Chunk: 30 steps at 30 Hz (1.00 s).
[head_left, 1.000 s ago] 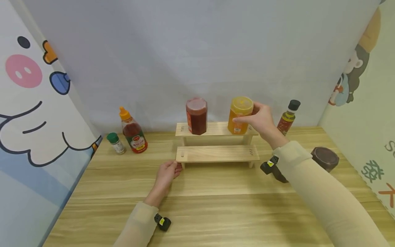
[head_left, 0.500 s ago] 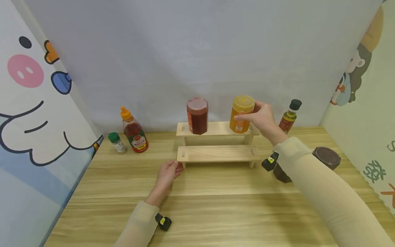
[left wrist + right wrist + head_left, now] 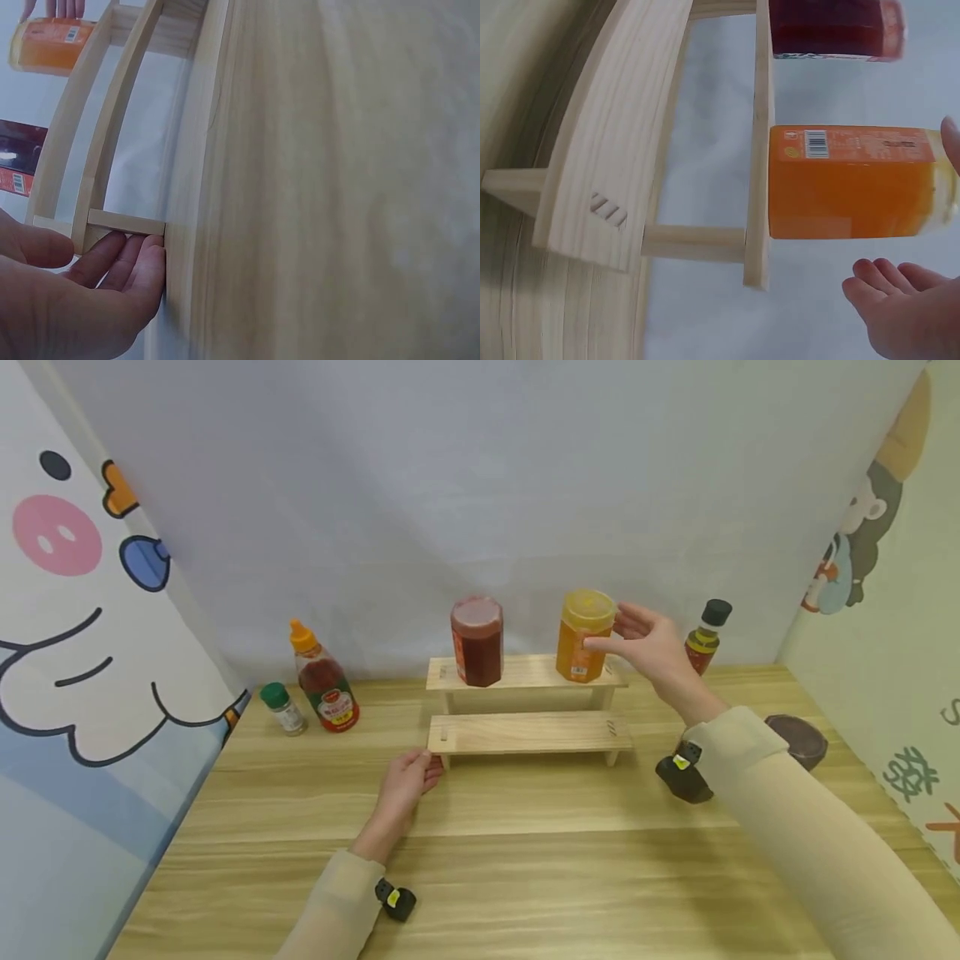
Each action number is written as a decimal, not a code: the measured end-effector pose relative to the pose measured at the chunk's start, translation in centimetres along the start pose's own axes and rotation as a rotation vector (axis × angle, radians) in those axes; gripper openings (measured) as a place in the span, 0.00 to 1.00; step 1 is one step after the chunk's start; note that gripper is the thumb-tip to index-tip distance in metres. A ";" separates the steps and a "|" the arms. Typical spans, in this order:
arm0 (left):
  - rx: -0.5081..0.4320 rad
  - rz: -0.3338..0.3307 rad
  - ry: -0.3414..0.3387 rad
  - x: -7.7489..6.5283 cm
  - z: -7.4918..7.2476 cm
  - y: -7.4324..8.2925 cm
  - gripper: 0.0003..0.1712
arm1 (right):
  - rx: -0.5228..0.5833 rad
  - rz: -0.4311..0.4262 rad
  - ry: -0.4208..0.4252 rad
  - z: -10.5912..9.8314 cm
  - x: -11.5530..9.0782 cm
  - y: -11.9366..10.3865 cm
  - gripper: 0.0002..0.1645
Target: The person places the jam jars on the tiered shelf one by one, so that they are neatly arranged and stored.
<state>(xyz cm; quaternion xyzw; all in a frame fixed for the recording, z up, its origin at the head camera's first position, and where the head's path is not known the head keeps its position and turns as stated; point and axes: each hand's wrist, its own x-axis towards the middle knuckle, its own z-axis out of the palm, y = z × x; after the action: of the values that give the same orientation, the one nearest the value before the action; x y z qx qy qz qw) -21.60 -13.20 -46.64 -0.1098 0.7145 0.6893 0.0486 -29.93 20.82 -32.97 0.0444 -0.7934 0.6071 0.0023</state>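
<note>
A two-tier wooden shelf (image 3: pixel 529 732) stands on the table. At its lower left end my left hand (image 3: pixel 405 783) holds the rack, thumb by the board's edge and fingers curled against the leg (image 3: pixel 124 222). On the upper board sit a jar with dark red contents (image 3: pixel 477 643) and, to its right, a yellow-lidded jar with orange contents (image 3: pixel 847 184). My right hand (image 3: pixel 652 652) is just right of the orange jar, thumb in front of it and fingers spread. In the right wrist view, those fingers are apart from the jar.
Left of the shelf stand a green-capped shaker (image 3: pixel 283 709) and an orange-capped sauce bottle (image 3: pixel 327 681). A black-capped bottle (image 3: pixel 705 635) is at the right, partly behind my hand. A dark jar (image 3: pixel 798 742) lies by my right sleeve, partly hidden.
My right hand has let go of the orange jar and drawn back slightly to the right. The jar stays on the upper board. My left hand keeps its place.
</note>
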 end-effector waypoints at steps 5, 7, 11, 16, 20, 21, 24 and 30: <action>-0.001 -0.002 0.000 -0.1 -0.2 0.1 0.23 | -0.039 0.002 -0.027 -0.8 -1.6 0.0 0.55; 0.003 -0.006 0.003 0.0 -0.3 0.2 0.23 | -0.065 -0.008 -0.040 -1.0 -2.2 0.0 0.54; 0.007 -0.014 0.007 0.1 -0.2 0.1 0.22 | -0.099 -0.034 -0.054 -1.4 -3.5 0.1 0.51; 0.007 -0.013 0.003 0.2 -0.1 0.1 0.22 | -0.125 -0.085 -0.075 -2.2 -5.4 0.4 0.49; 0.004 -0.019 -0.004 0.1 -0.1 0.0 0.22 | -0.203 -0.141 -0.093 -3.1 -6.9 0.9 0.49; 0.002 -0.023 -0.005 0.1 -0.1 0.0 0.22 | -0.232 -0.147 -0.091 -3.3 -7.2 1.1 0.49; 0.000 -0.024 -0.007 0.1 0.0 -0.1 0.22 | -0.278 -0.141 -0.070 -4.1 -8.1 1.5 0.49; -0.011 -0.017 -0.002 0.1 0.1 -0.1 0.22 | -0.264 -0.084 -0.056 -5.3 -9.4 2.1 0.47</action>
<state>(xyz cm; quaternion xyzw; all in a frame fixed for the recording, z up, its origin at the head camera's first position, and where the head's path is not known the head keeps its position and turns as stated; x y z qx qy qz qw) -21.63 -13.16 -46.78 -0.1154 0.7097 0.6928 0.0547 -20.94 27.07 -34.13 0.0939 -0.8635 0.4954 0.0116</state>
